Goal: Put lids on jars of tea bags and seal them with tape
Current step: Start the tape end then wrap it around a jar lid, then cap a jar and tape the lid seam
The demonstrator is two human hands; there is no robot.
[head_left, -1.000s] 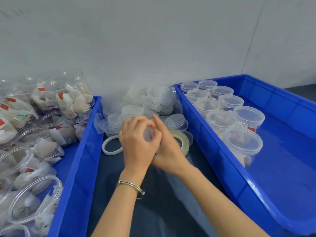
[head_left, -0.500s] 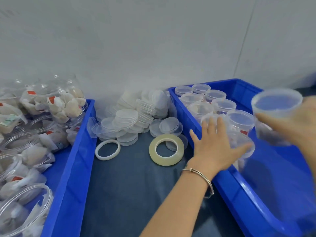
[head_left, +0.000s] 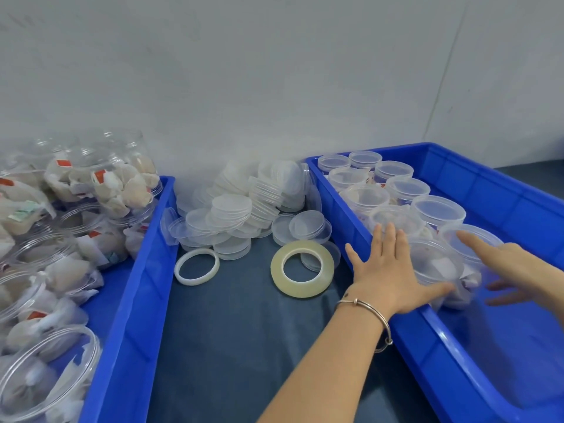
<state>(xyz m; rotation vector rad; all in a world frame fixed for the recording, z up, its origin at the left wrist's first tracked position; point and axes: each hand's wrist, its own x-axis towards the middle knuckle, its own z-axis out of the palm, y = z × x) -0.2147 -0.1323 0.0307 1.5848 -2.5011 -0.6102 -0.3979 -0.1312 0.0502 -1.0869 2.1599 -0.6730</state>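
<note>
A dark blue-grey counter [head_left: 232, 337] carries everything and runs back to a plain pale wall [head_left: 244, 71], which shows a thin vertical seam on its right side. A blue plastic bin [head_left: 134, 300] stands at the left edge of the view and a second blue bin [head_left: 476, 370] stands at the right, with a strip of counter between them. A thin metal bangle [head_left: 370, 309] circles a wrist above the right bin's near rim.

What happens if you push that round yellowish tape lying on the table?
The tape roll lies flat on the dark cloth, so it would probably slide rather than roll. It looks like a stiff ring, so it likely keeps its shape. Stood on edge, it might roll away.
</note>
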